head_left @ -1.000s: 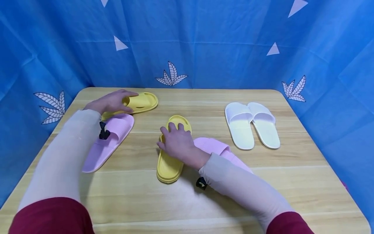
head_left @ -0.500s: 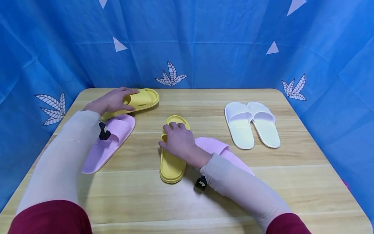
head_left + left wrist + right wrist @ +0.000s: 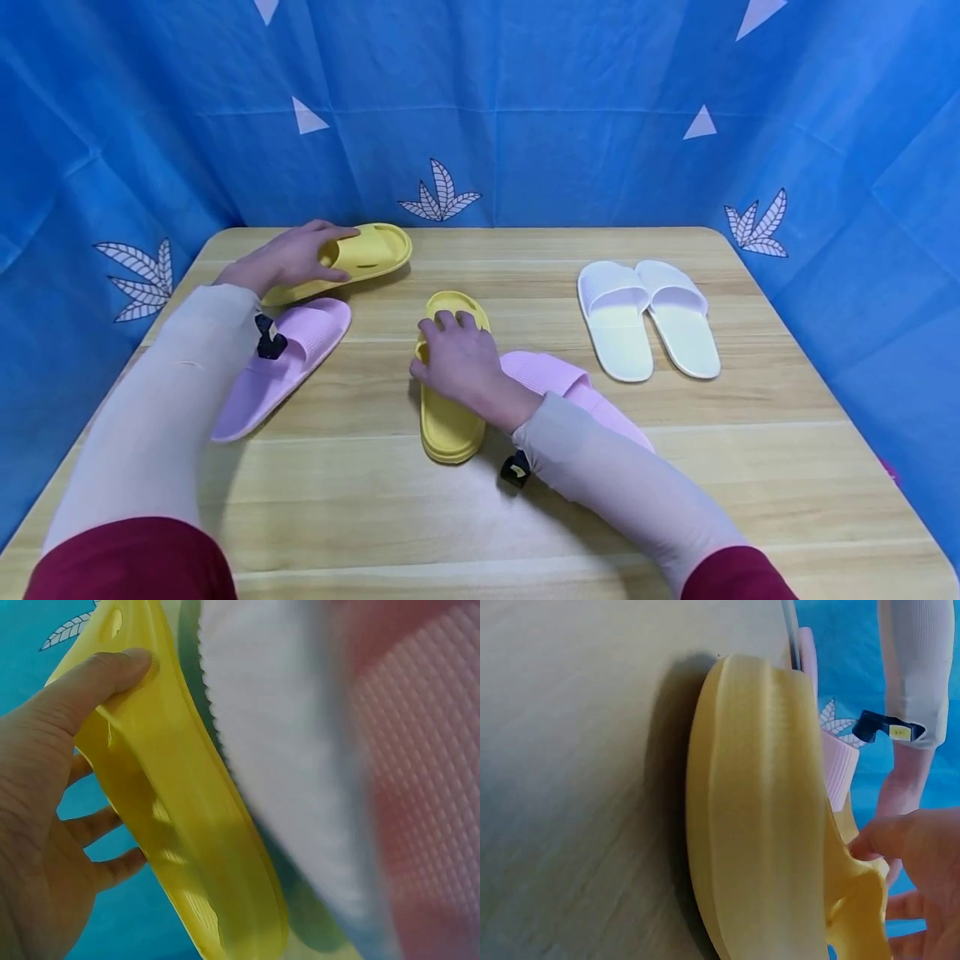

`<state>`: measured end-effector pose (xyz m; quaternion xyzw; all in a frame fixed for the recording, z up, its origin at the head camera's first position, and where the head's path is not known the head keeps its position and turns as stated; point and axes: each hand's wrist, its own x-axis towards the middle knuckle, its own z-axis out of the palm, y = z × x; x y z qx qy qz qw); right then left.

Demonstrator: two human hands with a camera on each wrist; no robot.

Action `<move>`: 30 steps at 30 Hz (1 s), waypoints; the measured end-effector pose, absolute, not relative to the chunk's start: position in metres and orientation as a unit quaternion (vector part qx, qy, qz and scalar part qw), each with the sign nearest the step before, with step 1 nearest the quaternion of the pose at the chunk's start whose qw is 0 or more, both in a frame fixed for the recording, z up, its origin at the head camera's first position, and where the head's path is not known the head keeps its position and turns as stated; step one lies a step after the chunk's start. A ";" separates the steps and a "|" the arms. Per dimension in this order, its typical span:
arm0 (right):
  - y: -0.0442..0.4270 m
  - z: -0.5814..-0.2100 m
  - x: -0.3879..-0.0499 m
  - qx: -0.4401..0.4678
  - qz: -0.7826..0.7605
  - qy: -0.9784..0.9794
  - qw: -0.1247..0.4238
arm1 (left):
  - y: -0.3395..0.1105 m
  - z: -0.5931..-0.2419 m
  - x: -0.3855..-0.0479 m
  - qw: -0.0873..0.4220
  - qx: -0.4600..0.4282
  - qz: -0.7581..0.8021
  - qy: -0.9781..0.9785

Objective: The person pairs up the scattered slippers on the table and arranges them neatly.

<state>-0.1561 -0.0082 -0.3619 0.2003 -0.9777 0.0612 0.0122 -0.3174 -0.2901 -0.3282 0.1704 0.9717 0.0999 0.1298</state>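
Observation:
At the table's back left, my left hand (image 3: 291,257) grips a yellow slipper (image 3: 375,247) across its strap. In the left wrist view the thumb presses the near side of that slipper (image 3: 187,765), and the fingers reach round its far side. The toe end appears raised off the table. Mid-table, my right hand (image 3: 465,358) holds the other yellow slipper (image 3: 452,429) over its strap, which the hand mostly hides. The right wrist view shows this slipper's thick sole side (image 3: 757,810), with a shadow beside it and the thumb against the strap.
One pink slipper (image 3: 281,375) lies under my left forearm, close to the left yellow slipper. Its mate (image 3: 547,372) is partly covered by my right forearm. A pair of white slippers (image 3: 618,325) stands at the right on the wooden table (image 3: 337,517). Blue curtains (image 3: 525,108) surround the table.
The left yellow slipper's toe end has risen and shifted slightly right. The right yellow slipper has moved a little right. The left pink slipper has shifted slightly right.

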 end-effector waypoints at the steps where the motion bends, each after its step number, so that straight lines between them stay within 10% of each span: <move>1: -0.008 -0.362 -0.156 0.205 0.064 -0.977 0.020 | -0.289 -0.327 -0.317 0.129 0.169 0.101 0.972; 30: 0.026 -0.334 -0.183 0.211 0.126 -0.964 0.100 | -0.237 -0.305 -0.293 0.072 0.208 0.074 0.973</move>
